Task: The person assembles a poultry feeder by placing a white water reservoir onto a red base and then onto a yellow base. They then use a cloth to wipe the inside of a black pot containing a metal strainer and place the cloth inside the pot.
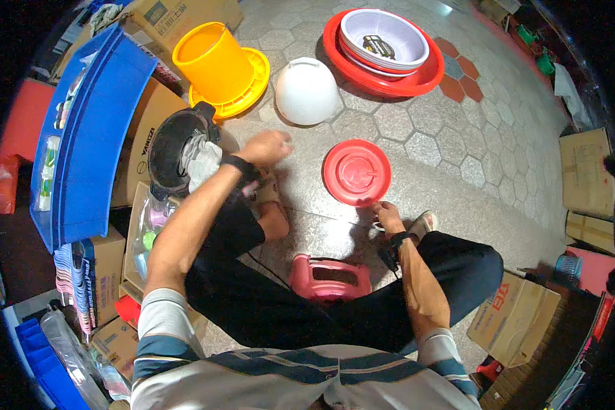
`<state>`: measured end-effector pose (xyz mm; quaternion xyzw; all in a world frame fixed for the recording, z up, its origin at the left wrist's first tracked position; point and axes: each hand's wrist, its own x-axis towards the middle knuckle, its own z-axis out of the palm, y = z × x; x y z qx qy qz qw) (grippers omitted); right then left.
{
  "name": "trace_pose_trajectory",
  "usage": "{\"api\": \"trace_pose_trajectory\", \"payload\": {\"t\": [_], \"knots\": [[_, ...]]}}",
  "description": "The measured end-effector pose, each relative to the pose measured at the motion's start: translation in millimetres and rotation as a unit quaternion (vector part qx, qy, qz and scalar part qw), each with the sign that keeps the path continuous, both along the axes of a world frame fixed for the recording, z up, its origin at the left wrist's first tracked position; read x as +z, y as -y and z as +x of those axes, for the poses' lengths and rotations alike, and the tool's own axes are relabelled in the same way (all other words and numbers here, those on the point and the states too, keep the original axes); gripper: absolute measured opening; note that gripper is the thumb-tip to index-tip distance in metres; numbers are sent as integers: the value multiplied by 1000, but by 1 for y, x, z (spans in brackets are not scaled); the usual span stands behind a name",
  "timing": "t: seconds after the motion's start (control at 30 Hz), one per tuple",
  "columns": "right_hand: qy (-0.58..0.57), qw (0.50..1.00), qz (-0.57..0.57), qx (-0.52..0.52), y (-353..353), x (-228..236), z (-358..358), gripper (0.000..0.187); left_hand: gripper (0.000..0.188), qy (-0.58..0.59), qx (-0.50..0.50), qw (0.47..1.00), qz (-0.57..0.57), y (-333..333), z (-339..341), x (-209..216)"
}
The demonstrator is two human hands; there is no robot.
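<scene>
Well, just past the pink plastic piece (331,293), the right hand's (388,217) grip is pinched on the red lid's (357,171) near rim; the left hand (263,149) hangs beside the black tub (161,158), its grip unclear; nested basins (384,42) sit farthest.

Right fingers (383,209) at edge of red disc (357,172), left fingers (279,140) near white dome (306,94)

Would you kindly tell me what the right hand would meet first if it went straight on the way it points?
Most likely the red disc: the right hand points toward its near rim and looks very close, though whether they already touch is unclear.
</scene>
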<state>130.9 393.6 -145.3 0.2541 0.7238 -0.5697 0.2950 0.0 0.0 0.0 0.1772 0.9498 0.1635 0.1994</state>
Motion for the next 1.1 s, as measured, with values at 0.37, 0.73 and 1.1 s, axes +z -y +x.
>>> {"api": "trace_pose_trajectory", "payload": {"t": [0.37,0.73,1.1], "knots": [[35,972,-71,-223,-11,-27,10,41,35,265,349,878,193,-132,60,-232],[41,957,-110,-265,-6,-17,2,51,25,241,429,836,241,-164,60,-204],[-96,875,-283,-380,-19,41,-31,48,34,183,171,915,317,-131,-2,-156]]}}
